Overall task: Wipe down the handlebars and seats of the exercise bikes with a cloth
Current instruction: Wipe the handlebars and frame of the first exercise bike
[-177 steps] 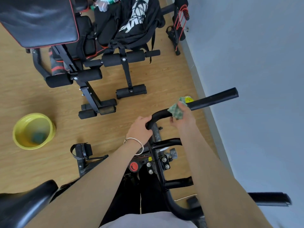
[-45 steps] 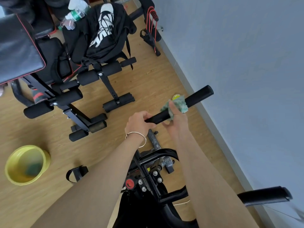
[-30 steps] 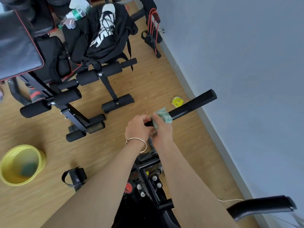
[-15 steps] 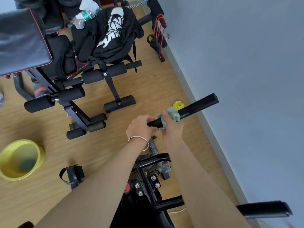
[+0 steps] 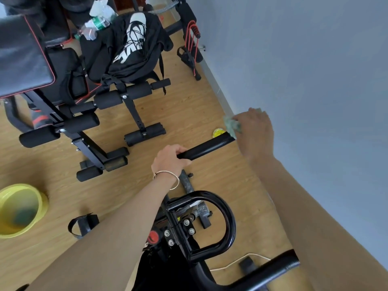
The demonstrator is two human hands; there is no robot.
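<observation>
Head view: cloth (image 5: 231, 123) at handlebar (image 5: 206, 147) tip

I note left hand (image 5: 170, 159) clenched round the handlebar's near end, right hand (image 5: 255, 131) grasping the cloth at its far end. Yellow basin (image 5: 43, 203) on floor, left: blurred greenish patch inside, can't identify.

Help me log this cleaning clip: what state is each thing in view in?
Left hand, grips the handlebar at its near part.
Right hand, holds the cloth at the handlebar's far tip.
Cloth, bunched in the right hand.
Basin, upright on the floor, something green inside.
Bottle, lying on the black bag.
</observation>
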